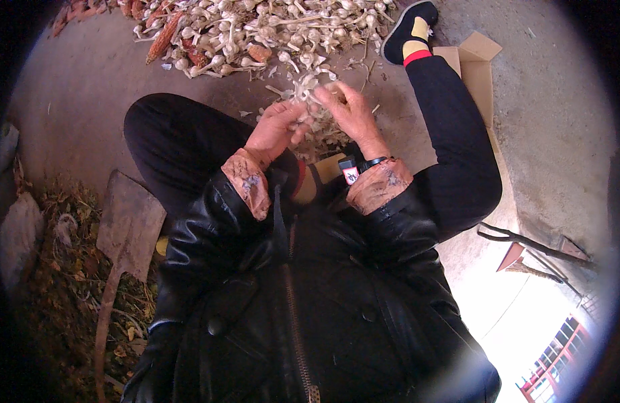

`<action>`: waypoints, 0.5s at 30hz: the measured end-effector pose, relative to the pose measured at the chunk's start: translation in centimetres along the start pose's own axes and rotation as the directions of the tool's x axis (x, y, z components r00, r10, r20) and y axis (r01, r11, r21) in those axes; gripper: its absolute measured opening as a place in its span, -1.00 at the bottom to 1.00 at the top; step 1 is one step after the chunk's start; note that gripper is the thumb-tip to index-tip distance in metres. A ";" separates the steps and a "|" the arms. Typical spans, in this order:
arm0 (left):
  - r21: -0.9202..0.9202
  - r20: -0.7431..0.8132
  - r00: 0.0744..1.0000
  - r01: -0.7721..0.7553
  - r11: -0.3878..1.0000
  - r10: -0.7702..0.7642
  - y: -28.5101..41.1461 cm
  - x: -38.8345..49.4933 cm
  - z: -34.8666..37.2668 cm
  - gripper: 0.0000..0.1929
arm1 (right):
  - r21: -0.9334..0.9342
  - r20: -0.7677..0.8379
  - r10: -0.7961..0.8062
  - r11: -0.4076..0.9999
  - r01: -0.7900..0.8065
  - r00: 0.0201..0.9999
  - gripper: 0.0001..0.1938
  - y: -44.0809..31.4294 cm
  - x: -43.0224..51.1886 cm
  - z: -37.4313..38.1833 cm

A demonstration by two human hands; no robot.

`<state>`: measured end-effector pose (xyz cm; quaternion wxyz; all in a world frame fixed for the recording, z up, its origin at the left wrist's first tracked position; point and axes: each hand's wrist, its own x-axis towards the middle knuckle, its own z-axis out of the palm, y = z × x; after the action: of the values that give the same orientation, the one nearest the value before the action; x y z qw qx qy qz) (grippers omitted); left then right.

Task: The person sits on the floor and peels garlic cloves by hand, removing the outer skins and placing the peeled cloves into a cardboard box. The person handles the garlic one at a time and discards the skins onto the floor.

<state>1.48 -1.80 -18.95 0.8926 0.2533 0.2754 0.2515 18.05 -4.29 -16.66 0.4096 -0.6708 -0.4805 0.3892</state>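
My left hand (277, 128) is curled around a pale piece of garlic (303, 119), mostly covered by the fingers. Close beside it, my right hand (352, 113) has bent fingers blurred by movement; whether they pinch anything is unclear. Beneath and just beyond both hands lies a small heap of papery garlic skins (322, 133). A large pile of dried garlic bulbs with stems (289, 25) spreads over the floor ahead, with a few reddish corn cobs (165, 38) at its left side.
An open cardboard box (477, 85) stands beyond my right leg. A rusty shovel (131, 221) lies to my left on dry leaves and plant scraps (73, 272). A forked stick (536, 244) rests at the right. My black shoe (408, 30) borders the garlic pile.
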 end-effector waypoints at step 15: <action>0.199 0.015 0.999 0.028 0.980 -0.032 -0.3 -0.1 0.3 -0.83 | -0.067 0.145 -0.084 0.993 0.094 0.986 -0.76 -0.2 -0.5 0.3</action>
<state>1.68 -2.13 -18.89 0.8691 0.3391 0.2948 0.2069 17.59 -4.66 -16.51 0.3663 -0.6339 -0.5519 0.3992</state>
